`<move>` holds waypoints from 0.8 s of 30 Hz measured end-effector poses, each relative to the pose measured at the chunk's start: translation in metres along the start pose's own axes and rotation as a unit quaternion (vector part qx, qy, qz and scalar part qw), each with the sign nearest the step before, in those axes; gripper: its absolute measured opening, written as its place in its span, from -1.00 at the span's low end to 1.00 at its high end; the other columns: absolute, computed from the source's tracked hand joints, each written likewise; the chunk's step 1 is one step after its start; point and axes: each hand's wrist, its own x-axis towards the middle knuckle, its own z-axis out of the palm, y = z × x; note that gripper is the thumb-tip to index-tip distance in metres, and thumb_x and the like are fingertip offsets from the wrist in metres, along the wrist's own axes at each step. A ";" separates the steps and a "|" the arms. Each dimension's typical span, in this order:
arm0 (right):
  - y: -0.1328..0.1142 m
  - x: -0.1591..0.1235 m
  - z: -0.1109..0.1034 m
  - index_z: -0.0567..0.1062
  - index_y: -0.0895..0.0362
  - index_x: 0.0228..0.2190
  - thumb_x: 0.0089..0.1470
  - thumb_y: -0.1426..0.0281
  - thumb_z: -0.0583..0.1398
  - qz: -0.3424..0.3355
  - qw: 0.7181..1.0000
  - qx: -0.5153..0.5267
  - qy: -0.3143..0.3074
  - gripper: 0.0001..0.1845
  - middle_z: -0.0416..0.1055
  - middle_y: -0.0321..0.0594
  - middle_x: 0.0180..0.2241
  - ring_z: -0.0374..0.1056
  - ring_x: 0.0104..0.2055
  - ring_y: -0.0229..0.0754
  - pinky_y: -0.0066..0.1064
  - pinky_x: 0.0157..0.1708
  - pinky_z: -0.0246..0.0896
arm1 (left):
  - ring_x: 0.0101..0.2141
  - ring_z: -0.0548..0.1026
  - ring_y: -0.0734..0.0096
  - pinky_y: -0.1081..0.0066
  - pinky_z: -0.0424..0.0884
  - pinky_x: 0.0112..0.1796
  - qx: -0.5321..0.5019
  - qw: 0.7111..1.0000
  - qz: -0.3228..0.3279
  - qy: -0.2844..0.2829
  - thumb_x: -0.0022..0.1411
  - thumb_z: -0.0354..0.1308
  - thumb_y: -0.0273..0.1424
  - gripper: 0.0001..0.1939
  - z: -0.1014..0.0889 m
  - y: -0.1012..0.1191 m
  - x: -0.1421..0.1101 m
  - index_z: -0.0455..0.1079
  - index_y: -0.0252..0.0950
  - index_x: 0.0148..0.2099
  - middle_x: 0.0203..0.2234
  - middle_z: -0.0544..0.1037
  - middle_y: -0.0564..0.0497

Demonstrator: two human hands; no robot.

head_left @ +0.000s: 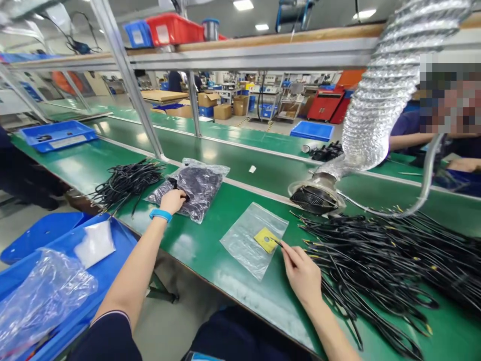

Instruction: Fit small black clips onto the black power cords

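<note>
My left hand (173, 201), with a blue wristband, reaches onto a clear plastic bag (201, 188) filled with small dark parts. Its fingers are closed at the bag's left side, beside loose black pieces; what they grip is hidden. In my right hand (303, 273) a thin black cable (278, 243) is pinched between thumb and fingers. The cable's tip points at a yellow square piece (266, 240) with a round hole or spot in its middle. That square lies on a flat clear zip bag (240, 238) on the green bench.
Black cables (376, 271) are heaped on the right, and a smaller bundle (126, 183) lies at left. A fan (315, 198) on a silver duct (376, 95) stands ahead. Blue bins (124, 240) sit at lower left. A metal post (130, 75) rises behind the bag. Another person's arm (409, 141) is at far right.
</note>
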 end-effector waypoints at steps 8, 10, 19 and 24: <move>0.002 -0.003 0.002 0.60 0.13 -0.24 0.34 0.30 0.02 0.049 0.997 0.011 -0.053 -0.63 0.44 -0.25 -0.45 0.34 -0.51 -0.31 -0.48 -0.50 0.13 | -0.14 0.50 0.06 0.25 0.37 -0.19 -0.019 0.996 -0.015 0.087 0.25 0.09 -0.30 -0.79 0.003 0.012 -0.011 0.45 -0.29 -0.15 -0.14 0.55 -0.18; 0.002 -0.003 0.003 0.60 0.13 -0.25 0.34 0.32 0.00 0.049 0.997 0.003 -0.067 -0.62 0.44 -0.24 -0.43 0.33 -0.50 -0.31 -0.47 -0.48 0.13 | -0.18 0.49 0.09 0.27 0.35 -0.21 -0.062 0.988 -0.038 0.134 0.20 0.13 -0.29 -0.85 0.000 0.017 -0.013 0.41 -0.27 -0.27 -0.23 0.54 -0.14; 0.006 -0.003 0.009 0.57 0.24 -0.34 0.29 0.58 -0.12 -0.135 0.982 -0.109 -0.076 -0.53 0.38 -0.16 -0.48 0.29 -0.50 -0.22 -0.37 -0.46 0.11 | -0.46 0.38 0.42 0.41 0.30 -0.31 -0.455 0.860 -0.074 0.218 -0.01 0.23 -0.37 -0.86 -0.018 0.063 -0.012 0.34 -0.26 -0.38 -0.55 0.37 0.11; 0.004 0.000 0.005 0.53 0.19 -0.31 0.34 0.41 -0.01 -0.031 0.998 -0.027 -0.041 -0.66 0.43 -0.22 -0.46 0.33 -0.52 -0.29 -0.43 -0.50 0.16 | -0.52 0.37 0.52 0.46 0.32 -0.45 -0.621 0.781 -0.012 0.068 0.03 0.26 -0.20 -0.64 -0.005 0.121 -0.015 0.47 -0.34 -0.18 -0.46 0.52 0.01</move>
